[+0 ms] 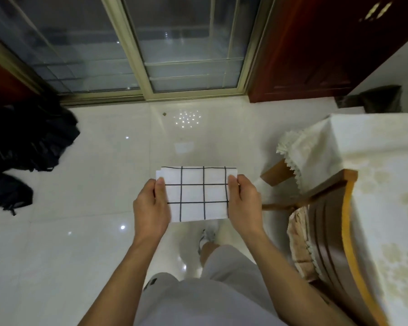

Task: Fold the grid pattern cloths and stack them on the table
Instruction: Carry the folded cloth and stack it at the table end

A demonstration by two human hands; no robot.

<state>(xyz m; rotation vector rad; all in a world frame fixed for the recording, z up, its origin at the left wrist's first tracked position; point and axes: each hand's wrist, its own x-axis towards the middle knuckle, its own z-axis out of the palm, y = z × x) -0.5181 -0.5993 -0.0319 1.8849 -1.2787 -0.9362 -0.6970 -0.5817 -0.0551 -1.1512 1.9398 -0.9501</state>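
Observation:
A white cloth with a black grid pattern (196, 192) is folded into a small rectangle and held flat in the air above the floor, in front of me. My left hand (152, 205) pinches its left edge with the thumb on top. My right hand (244, 202) pinches its right edge the same way. The table (384, 175), under a cream flowered tablecloth, stands to my right, apart from the cloth. No other grid cloth shows on the visible part of the table.
A wooden chair (332, 222) with a cushion is tucked against the table's left side. Dark bags (26, 142) lie on the glossy white floor at the left. Glass sliding doors (132, 48) and a red-brown cabinet (316, 48) stand ahead.

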